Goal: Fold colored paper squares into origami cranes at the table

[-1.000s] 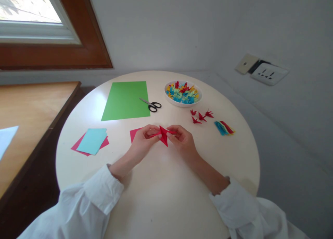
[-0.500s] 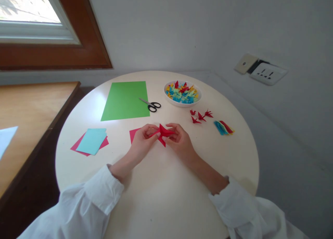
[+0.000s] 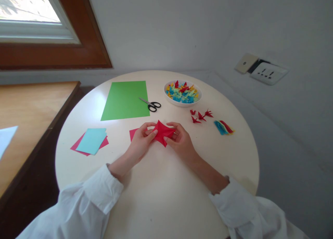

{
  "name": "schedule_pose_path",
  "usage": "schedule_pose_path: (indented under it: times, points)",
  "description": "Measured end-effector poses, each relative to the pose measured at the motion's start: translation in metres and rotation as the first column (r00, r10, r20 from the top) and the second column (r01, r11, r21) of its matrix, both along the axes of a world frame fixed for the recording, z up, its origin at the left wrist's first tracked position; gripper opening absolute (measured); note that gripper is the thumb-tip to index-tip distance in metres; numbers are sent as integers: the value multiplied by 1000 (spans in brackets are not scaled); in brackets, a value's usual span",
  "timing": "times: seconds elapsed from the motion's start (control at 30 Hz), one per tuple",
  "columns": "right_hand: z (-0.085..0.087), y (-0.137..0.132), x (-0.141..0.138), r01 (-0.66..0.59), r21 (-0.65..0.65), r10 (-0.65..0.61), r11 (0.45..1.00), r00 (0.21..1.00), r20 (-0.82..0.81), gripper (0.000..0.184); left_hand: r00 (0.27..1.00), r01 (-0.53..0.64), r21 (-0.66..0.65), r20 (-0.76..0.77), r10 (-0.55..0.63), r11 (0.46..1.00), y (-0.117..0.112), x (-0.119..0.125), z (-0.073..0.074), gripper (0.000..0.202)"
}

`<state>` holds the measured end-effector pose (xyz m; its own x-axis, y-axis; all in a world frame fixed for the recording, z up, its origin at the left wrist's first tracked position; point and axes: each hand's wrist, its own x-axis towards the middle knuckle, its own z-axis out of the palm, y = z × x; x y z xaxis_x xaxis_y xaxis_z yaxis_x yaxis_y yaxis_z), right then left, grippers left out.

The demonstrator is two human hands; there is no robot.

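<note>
Between my two hands is a red origami paper (image 3: 163,132), partly folded and spread into a four-pointed shape. My left hand (image 3: 143,137) pinches its left edge, thumb on top. At the right corner, the thumb and fingers of my right hand (image 3: 180,139) grip the same paper. Some fingertips are hidden behind it. Partly under my left hand lies a flat red paper (image 3: 133,133). Several small red paper cranes (image 3: 200,116) stand on the table to the right, beyond my right hand.
On the round white table (image 3: 166,197) lie a green sheet (image 3: 125,100), black-handled scissors (image 3: 153,106) overlapping its edge, and light blue paper (image 3: 91,141) over red paper. A white bowl (image 3: 182,103) holds many coloured cranes. Folded coloured strips (image 3: 223,127) lie at the right.
The red paper has opened out between my fingers, from a narrow star with creased points to a broader, flatter shape. My hands have barely shifted.
</note>
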<state>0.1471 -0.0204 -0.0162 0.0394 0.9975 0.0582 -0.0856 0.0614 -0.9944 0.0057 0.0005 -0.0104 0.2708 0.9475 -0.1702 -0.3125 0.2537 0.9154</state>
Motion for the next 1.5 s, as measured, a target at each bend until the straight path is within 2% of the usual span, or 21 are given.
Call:
schedule_pose_path:
  times: [0.4, 0.53, 0.77, 1.0, 1.2, 1.5]
  points:
    - [1, 2, 4, -43, -37, 38, 998, 989, -144, 43, 974, 81, -124, 222, -51, 989, 2, -3, 3, 32]
    - [0, 1, 4, -39, -32, 33, 999, 987, -160, 37, 970, 96, -134, 236, -62, 986, 2, -2, 4, 31]
    - [-5, 4, 6, 54, -36, -60, 998, 980, -190, 19, 982, 44, -77, 189, -29, 996, 3, -2, -1, 30]
    - [1, 4, 6, 46, -139, -88, 989, 946, -311, 20, 987, 44, -99, 158, -28, 994, 3, 0, 0, 27]
    - [0, 6, 6, 18, -166, -82, 986, 918, -389, 19, 976, 67, -102, 212, -44, 993, 2, -1, 1, 24]
    - [-2, 6, 9, -25, -196, -58, 980, 912, -406, 19, 962, 109, -137, 265, -69, 985, 2, -2, 5, 20]
